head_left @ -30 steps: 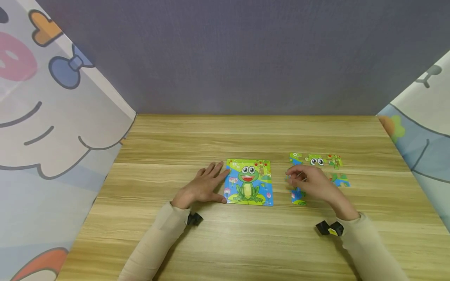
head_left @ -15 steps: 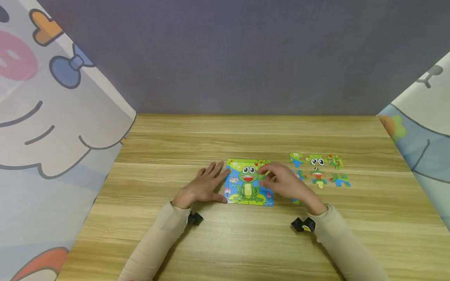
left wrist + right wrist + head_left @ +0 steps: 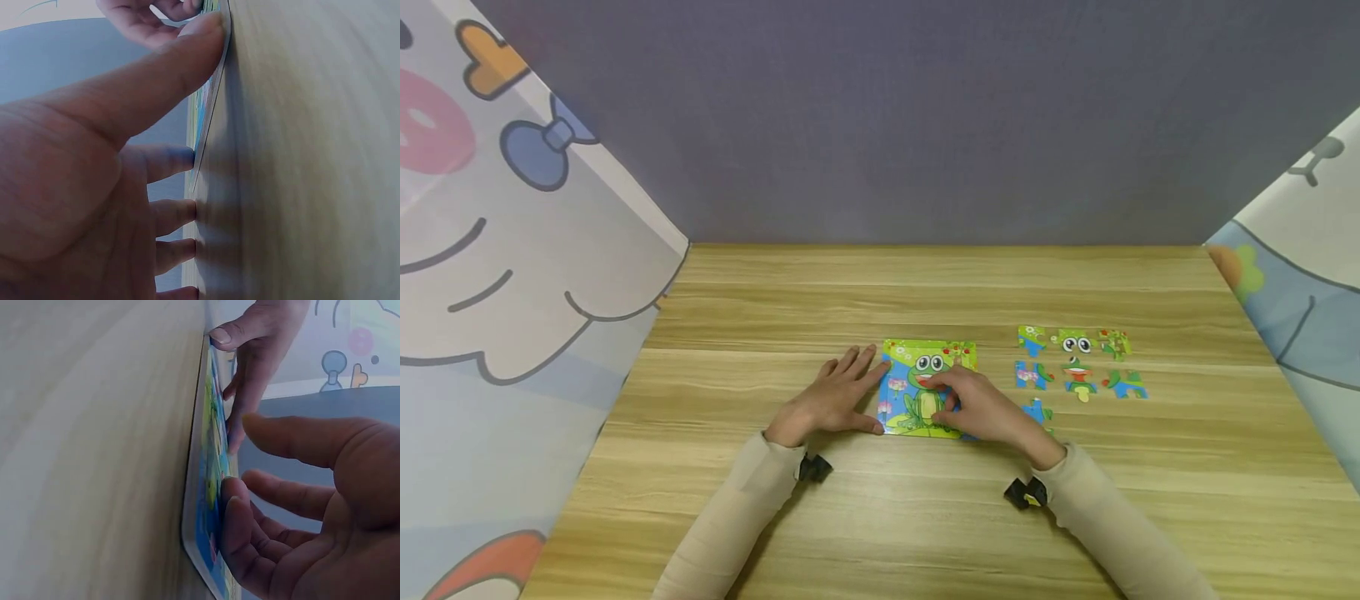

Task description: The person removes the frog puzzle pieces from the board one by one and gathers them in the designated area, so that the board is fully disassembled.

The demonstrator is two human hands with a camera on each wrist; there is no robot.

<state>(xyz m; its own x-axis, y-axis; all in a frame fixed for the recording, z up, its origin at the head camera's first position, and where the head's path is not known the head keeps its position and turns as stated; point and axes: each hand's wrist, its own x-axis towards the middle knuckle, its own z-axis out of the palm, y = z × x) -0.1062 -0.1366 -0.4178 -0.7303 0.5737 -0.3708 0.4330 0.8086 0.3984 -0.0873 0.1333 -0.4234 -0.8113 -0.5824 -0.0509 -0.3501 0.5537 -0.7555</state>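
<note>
A square frog puzzle board (image 3: 891, 417) lies on the wooden table, its frog picture facing up. My left hand (image 3: 830, 398) lies at its left side, fingers spread straight; thumb and forefinger touch the board's edge. In the left wrist view the thumb (image 3: 203, 47) presses on the rim near a corner. Over the board's right half is my right hand (image 3: 985, 407), covering part of the frog. The right wrist view shows its thumb (image 3: 294, 437) apart from the loosely bent fingers, nothing between them. Curled fingertips (image 3: 232, 509) are right at the picture's surface.
To the right of the board lie loose jigsaw pieces in rows: an eyes piece (image 3: 1076, 342), a mouth piece (image 3: 1081, 379) and several others. A lower blue piece (image 3: 1037, 411) is partly hidden by the right hand. A grey partition (image 3: 940, 150) stands along the table's back edge.
My right hand has moved left from the loose pieces onto the board, then slightly lower across the frog. More loose pieces show now. The left hand has stayed put.
</note>
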